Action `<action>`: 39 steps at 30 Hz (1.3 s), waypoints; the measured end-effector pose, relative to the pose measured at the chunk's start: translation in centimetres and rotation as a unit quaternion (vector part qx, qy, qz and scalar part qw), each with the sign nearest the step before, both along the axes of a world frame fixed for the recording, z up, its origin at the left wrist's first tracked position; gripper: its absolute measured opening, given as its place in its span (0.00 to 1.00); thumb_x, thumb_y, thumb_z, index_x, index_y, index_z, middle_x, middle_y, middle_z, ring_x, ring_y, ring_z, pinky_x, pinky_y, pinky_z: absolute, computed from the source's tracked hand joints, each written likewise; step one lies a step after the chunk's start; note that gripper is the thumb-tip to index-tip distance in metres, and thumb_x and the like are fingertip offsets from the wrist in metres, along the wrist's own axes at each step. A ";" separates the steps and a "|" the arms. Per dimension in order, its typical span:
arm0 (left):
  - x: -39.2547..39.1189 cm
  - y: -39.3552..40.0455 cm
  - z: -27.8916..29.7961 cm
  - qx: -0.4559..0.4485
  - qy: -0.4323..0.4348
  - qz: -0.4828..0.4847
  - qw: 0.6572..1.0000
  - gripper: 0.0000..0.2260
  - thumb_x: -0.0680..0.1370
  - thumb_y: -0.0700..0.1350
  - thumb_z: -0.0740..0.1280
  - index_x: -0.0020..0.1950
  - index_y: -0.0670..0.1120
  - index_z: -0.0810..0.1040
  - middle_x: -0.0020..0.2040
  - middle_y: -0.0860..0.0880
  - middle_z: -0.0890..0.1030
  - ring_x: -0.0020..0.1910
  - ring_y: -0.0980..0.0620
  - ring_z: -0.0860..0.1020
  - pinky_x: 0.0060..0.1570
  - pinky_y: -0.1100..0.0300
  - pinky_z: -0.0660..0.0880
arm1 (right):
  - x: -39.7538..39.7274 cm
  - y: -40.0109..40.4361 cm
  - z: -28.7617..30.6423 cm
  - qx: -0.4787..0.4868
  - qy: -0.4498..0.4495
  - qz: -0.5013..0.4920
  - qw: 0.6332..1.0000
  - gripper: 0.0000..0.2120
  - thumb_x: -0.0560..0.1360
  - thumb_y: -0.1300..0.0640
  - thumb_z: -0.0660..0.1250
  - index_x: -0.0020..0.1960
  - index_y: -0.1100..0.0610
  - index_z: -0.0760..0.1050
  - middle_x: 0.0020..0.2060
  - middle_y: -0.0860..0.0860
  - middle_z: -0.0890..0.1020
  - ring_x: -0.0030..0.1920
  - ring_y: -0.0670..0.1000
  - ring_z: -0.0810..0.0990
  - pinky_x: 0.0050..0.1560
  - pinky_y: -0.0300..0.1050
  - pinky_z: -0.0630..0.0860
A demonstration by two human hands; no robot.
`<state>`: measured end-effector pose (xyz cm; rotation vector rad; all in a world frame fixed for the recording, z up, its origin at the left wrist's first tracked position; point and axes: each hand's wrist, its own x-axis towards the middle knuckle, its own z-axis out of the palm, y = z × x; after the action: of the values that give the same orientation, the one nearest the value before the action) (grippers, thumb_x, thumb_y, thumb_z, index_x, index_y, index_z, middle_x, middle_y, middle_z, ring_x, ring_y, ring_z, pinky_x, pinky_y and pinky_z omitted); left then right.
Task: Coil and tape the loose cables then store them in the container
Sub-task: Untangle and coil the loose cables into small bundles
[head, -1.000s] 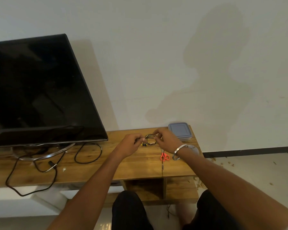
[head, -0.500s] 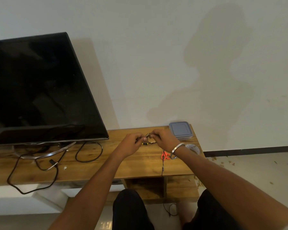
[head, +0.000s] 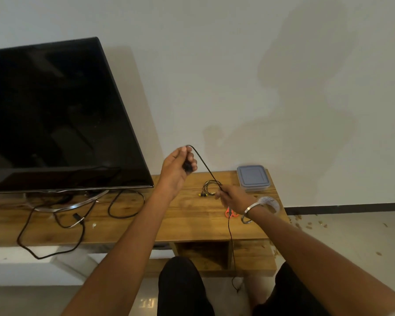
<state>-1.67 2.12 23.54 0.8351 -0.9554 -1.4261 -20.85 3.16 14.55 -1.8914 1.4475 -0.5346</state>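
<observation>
Above the stand's right end, your left hand (head: 179,164) grips the black cable's (head: 205,166) end raised, your right hand (head: 234,198) pinches it lower, keeping it taut for coiling; lidded container (head: 253,178) waits at the back-right corner.

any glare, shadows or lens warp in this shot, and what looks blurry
Head view: the dark TV screen carries faint reflections, no harsh glare; a large soft shadow falls on the wall; wide-angle warp tilts the TV edge and bows the wooden shelf; the right hand is slightly motion-blurred.
</observation>
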 end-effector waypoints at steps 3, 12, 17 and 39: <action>0.5 -0.5 1.6 0.003 0.107 0.049 0.993 0.08 0.83 0.45 0.59 0.49 0.45 0.76 0.36 0.50 0.78 0.35 0.53 0.79 0.39 0.60 0.78 | -0.4 0.7 -1.2 0.039 0.021 0.027 0.999 0.15 0.82 0.56 0.51 0.47 0.58 0.74 0.29 0.48 0.76 0.31 0.48 0.75 0.40 0.44 0.74; 1.2 -1.7 -0.2 -0.021 0.007 0.162 0.986 0.09 0.82 0.47 0.61 0.56 0.46 0.78 0.62 0.52 0.80 0.65 0.52 0.75 0.65 0.48 0.74 | 2.1 0.9 0.1 0.031 0.057 0.092 0.994 0.12 0.81 0.50 0.56 0.57 0.56 0.71 0.38 0.45 0.76 0.37 0.43 0.77 0.33 0.38 0.70; 3.3 -2.7 -3.3 -0.111 -0.337 0.149 0.923 0.08 0.81 0.48 0.63 0.48 0.56 0.81 0.67 0.56 0.77 0.69 0.56 0.71 0.70 0.50 0.69 | 2.5 -0.7 1.0 -0.013 0.046 0.113 0.992 0.10 0.80 0.52 0.60 0.52 0.57 0.75 0.35 0.45 0.75 0.34 0.44 0.73 0.33 0.37 0.67; 9.8 -4.3 -9.2 -0.051 -0.534 -0.060 0.842 0.13 0.83 0.45 0.59 0.41 0.47 0.79 0.45 0.50 0.82 0.48 0.53 0.80 0.52 0.56 0.74 | -1.7 -15.6 7.4 -0.283 0.444 -0.012 0.850 0.12 0.73 0.69 0.60 0.54 0.65 0.75 0.53 0.63 0.73 0.52 0.63 0.75 0.46 0.54 0.75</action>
<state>8.14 -2.22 14.32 1.5578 -1.9183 -0.9167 -22.51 -12.46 21.94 -2.8164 2.0283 -0.0466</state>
